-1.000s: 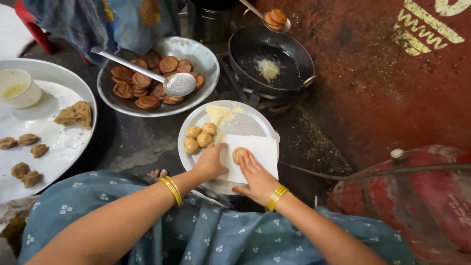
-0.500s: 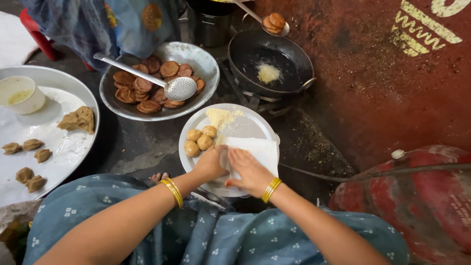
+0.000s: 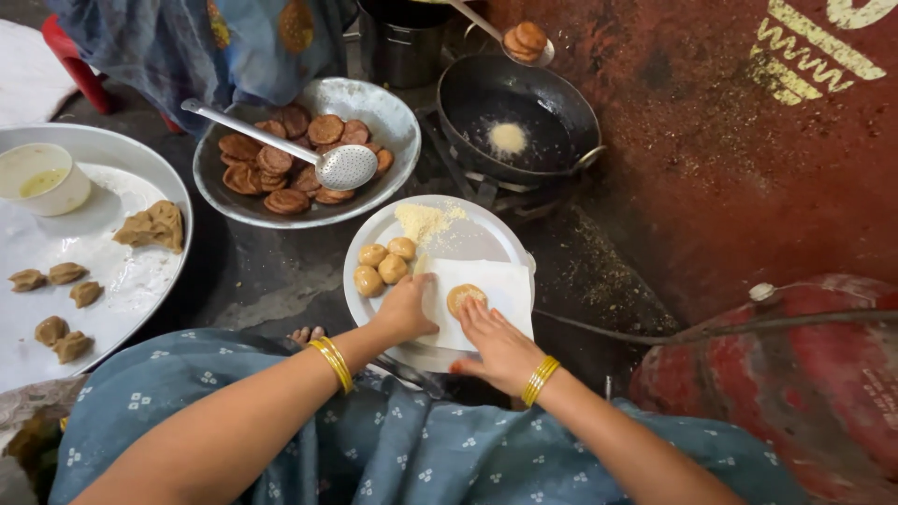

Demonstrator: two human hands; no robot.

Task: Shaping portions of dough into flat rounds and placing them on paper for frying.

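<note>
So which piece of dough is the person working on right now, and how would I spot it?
Find the round white plate in front of the black frying pan. On its near side lies a white sheet, and the flat dough disc sits on it between the left hand and right hand. Unlike the dough balls beside it, it is pressed flat.

Near rim of the white plate [image 3: 374, 245] under both wrists; large tray [image 3: 131, 150] cut off at left edge.
</note>
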